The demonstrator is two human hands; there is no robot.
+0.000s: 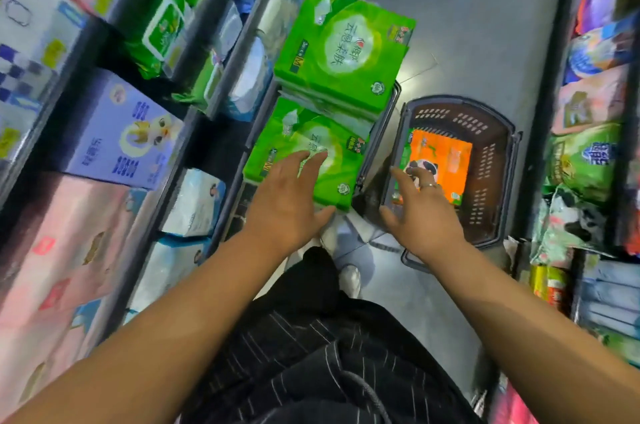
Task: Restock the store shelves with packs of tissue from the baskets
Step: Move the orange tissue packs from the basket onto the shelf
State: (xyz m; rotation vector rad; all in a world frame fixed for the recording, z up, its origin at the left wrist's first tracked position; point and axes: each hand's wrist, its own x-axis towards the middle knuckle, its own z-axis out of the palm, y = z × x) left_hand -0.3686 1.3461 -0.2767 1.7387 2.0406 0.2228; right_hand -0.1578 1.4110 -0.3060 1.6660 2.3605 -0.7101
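1. Left hand (287, 201) open, fingers spread over the near green pack (287, 132) at the near end of the left basket (381, 122); cannot tell if touching.
2. Right hand (420, 212) open, empty, above the near rim of the right basket (485, 160); orange pack (446, 153) lies inside.
3. Far green pack (343, 52) stacked higher at the far end.
4. Packs likely light, soft, slick-wrapped: clamp opposite sides, not the face.

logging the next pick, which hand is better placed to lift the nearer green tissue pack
Left. The left hand lies open over the nearer green pack; the right hand hovers over the orange pack in the brown basket.
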